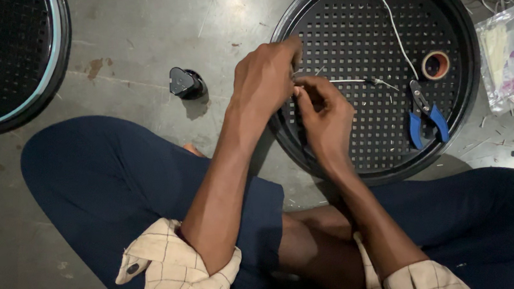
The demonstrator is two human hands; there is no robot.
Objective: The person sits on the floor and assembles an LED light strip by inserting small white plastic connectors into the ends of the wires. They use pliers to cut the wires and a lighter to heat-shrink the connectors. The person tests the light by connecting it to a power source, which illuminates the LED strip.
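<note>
Over the round black perforated tray, a thin white wire runs down from the upper edge, then lies roughly level, pointing left into the fingers. The left hand and right hand meet there, fingertips apparently pinched on its end.

I see a matt black perforated tray, plastic I think, on rough, stained grey concrete floor. The pliers have dull metal jaws and glossy blue grips. The wire looks white-sheathed; the bag is clear, crinkled plastic.
</note>
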